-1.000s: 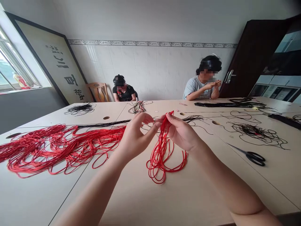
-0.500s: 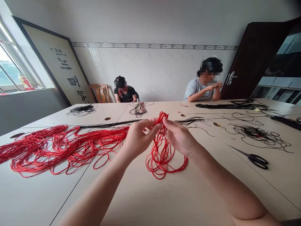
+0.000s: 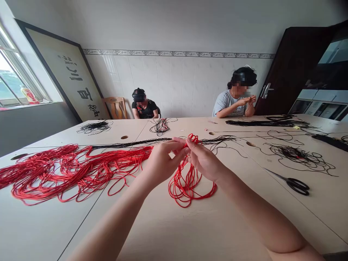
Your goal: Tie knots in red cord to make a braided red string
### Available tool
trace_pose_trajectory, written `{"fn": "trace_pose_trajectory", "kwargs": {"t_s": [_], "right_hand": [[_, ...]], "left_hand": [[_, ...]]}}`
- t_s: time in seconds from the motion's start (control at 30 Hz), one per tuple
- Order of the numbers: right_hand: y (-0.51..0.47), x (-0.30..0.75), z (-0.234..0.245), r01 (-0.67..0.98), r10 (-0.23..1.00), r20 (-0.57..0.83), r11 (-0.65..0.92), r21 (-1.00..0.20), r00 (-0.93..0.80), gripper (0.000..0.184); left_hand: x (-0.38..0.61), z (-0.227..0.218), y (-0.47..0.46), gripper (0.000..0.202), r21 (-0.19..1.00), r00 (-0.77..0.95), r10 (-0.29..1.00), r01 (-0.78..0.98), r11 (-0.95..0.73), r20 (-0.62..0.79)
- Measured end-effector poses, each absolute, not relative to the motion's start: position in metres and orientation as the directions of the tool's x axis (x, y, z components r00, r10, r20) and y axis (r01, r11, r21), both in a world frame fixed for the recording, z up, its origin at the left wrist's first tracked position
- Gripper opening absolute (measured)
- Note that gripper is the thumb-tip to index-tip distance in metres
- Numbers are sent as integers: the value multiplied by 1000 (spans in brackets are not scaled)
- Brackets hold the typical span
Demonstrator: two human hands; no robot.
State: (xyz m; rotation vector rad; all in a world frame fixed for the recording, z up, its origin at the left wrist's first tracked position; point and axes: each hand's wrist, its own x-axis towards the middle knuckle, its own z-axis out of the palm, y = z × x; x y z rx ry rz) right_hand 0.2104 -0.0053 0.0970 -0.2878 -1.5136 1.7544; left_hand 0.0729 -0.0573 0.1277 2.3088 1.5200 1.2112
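A small bundle of red cord [image 3: 187, 183] hangs in loops from my two hands down onto the pale table [image 3: 190, 232]. My left hand [image 3: 163, 161] pinches the cord near its top, fingers closed. Touching it on the right, my right hand [image 3: 203, 159] also grips the cord, and a short looped end [image 3: 193, 138] sticks up above the fingers. A big spread-out mass of red cords [image 3: 65, 170] lies on the table to the left of my left hand.
Black scissors [image 3: 295, 182] lie at the right. Black cord tangles [image 3: 299, 154] and a long black bundle [image 3: 266, 122] cover the far side. Two other people sit at the far edge, one in black [image 3: 144, 105], one in grey [image 3: 235, 99]. A dark door [image 3: 290, 69] stands right.
Both hands have come down a little towards the table with the cord, and the looped end above my fingers is shorter. The hanging loops have settled lower.
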Motion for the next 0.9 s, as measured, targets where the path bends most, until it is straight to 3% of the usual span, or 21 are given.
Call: {"fn": "trace_pose_trajectory", "kwargs": {"t_s": [0.3,0.77,0.9], "right_hand": [[-4,211,101,-481,635,304,-122,-868,-710,46],[-2,209,97,-549,667,328,-146,-823,-669,47],[1,212,100,-582,724,328,-124,-804,-607,40]], "left_hand": [[74,129,-58,34,506,220,851,723,-470,477],[75,123,-54,27,565,294,865,663,-491,406],[76,120,-50,25,635,331,897,634,-441,293]]}}
